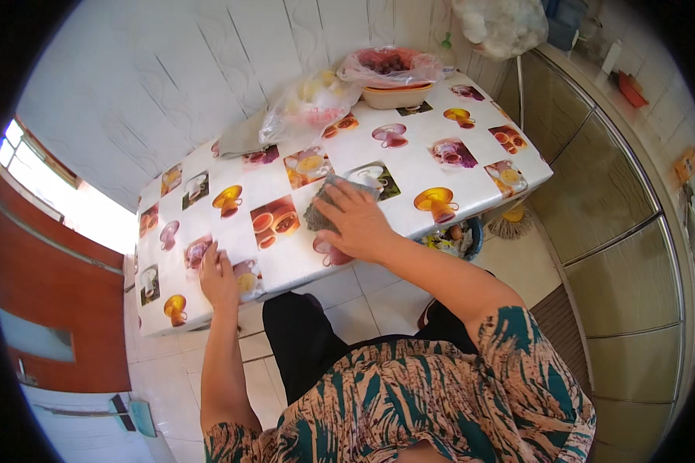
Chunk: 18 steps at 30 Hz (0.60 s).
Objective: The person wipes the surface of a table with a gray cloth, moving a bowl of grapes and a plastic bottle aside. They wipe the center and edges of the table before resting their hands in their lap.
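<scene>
Cloth [322, 207], grey, bunched, lies under the R hand [357, 222] on the table [409, 166], which is covered w/ a white oilcloth printed w/ cup pics. L to R: L hand [218, 275] lies flat near the table's front edge, fingers spread, palm down, holding nothing, well apart from the cloth. To its right the R hand presses down on the cloth, fingers splayed over it, cloth edge poking out past the fingertips on the far side and to the L. Beyond the R hand, at the table's far side: folded grey piece [242, 139], then a clear plastic bag [309, 104] w/ yellowish stuff inside, then a beige bowl [398, 94] w/ a pinkish bag [390, 65] on top. Below the table edge, right of the R forearm, a bin [455, 238] w/ scraps and a broom head [512, 222] on the floor. Far down-left of the L hand, a dustpan [140, 417] on the tiles.
</scene>
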### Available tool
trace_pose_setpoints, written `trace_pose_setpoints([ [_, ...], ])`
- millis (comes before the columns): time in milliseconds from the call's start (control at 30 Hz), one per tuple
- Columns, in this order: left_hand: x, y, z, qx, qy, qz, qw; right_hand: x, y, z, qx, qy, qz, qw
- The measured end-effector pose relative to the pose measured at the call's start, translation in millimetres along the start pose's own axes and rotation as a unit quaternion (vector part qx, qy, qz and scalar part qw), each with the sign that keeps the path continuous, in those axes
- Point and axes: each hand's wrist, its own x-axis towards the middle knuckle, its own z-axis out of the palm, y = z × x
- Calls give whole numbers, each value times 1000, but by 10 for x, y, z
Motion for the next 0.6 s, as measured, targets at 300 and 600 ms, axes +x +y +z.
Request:
trace_pose_setpoints([
  [300,-65,156,-24,73,9,-55,996,-314,1591,-42,-161,24,126,979],
  [600,-53,286,59,103,-2,-38,994,-847,1265,-458,-150,6,196,969],
])
